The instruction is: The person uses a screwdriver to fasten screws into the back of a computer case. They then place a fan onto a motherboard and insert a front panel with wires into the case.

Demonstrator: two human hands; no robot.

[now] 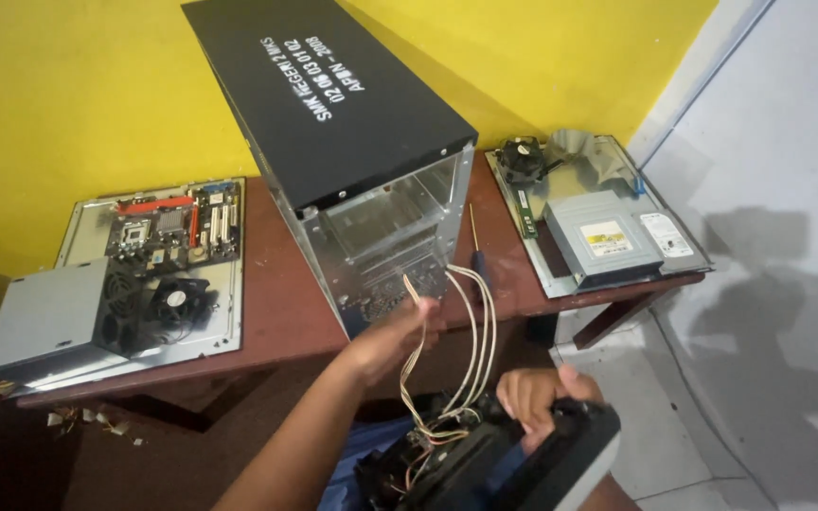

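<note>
at the lower centre of the frame, the right hand (540,396) is gripping the black front panel (504,459) of a computer case, fingers closed over its upper edge; the panel is lying tilted across the person's lap, its dark plastic inner side facing up. the left hand (400,336) is reaching up just left of centre, fingers pinched together on a bundle of thin pale wires (471,345). these wires are running in loose loops from the panel up into the open front of the case and are standing between the two hands.

behind the hands, the bare metal case (371,161) is sitting upright on a dark reddish-brown table (276,312), its black painted side panel facing up and left, its galvanised frame showing empty drive bays. a screwdriver (475,251) with a thin shaft is lying just to the right of the case.

at the left of the frame, a grey metal tray (78,222) is carrying a green motherboard (174,225), a grey power supply (49,317) and a black cooler fan (178,301). at the upper right, a second tray (560,279) is holding a grey optical drive (603,237), a green memory stick (525,214) and another fan (521,156).

a glossy yellow wall (68,104) is rising behind the table; a grey tiled floor (769,284) is filling the right side.
</note>
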